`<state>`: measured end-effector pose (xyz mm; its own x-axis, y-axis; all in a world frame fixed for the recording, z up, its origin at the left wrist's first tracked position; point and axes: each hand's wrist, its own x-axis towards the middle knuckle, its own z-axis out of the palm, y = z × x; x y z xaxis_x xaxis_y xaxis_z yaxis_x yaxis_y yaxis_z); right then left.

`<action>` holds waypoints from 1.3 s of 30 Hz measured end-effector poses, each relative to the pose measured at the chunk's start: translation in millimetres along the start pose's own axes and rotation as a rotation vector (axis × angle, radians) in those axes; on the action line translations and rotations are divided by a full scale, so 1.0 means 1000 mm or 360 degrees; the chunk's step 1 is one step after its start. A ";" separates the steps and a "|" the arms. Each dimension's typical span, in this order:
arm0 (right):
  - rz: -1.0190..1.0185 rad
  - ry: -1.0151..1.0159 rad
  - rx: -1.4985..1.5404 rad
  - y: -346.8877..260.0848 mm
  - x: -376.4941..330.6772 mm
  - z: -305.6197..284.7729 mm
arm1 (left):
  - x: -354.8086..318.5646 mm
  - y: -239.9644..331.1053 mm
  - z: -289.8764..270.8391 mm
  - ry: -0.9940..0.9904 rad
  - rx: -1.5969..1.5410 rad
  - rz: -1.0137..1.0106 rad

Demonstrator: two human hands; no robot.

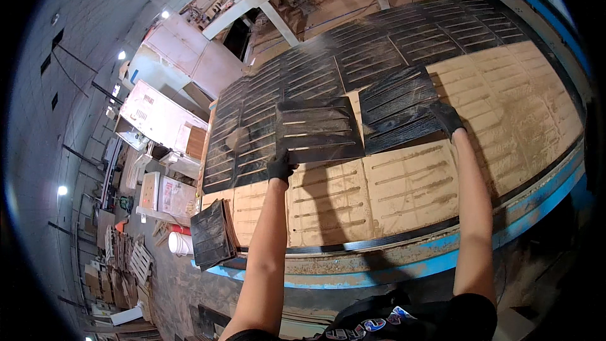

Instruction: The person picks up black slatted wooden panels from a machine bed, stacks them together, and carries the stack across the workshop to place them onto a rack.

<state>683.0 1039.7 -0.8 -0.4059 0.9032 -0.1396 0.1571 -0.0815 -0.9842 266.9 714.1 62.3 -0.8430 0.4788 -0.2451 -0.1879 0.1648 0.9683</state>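
My left hand [279, 167], in a dark glove, is closed on the near left corner of a black slotted panel [319, 141]. This panel lies nearly flat at the near edge of the black rows. My right hand [447, 119], also gloved, grips the right edge of a second black slotted panel [398, 110]. That one is tilted, its near edge raised above the tan board [413, 180], which bears grooves and sawdust. Further black slotted panels [309, 79] lie in rows across the far part of the table. The fingertips under both panels are hidden.
A stack of black panels [214, 233] rests on the table's near left corner. The machine table has a blue frame [353, 280]. White cabinets [164, 113] and a white bucket [181, 244] stand to the left. A pale beam frame [278, 22] rises beyond the far edge.
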 end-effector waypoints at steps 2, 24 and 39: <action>-0.0148 -0.0066 -0.0204 -0.006 0.004 -0.013 | -0.009 0.023 0.010 -0.0138 0.0253 0.0079; -0.0422 0.0212 -0.0105 -0.039 -0.087 -0.093 | -0.117 0.052 -0.128 -0.0002 0.0068 0.0429; -0.0152 0.0270 0.0829 -0.035 -0.249 0.036 | -0.153 -0.044 -0.415 0.0783 -0.0848 0.0132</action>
<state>746.0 802.4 64.0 -0.2392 0.9684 -0.0700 -0.3567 -0.1547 -0.9213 194.9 275.9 77.8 -0.9706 0.0077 -0.2407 -0.2275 -0.3571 0.9059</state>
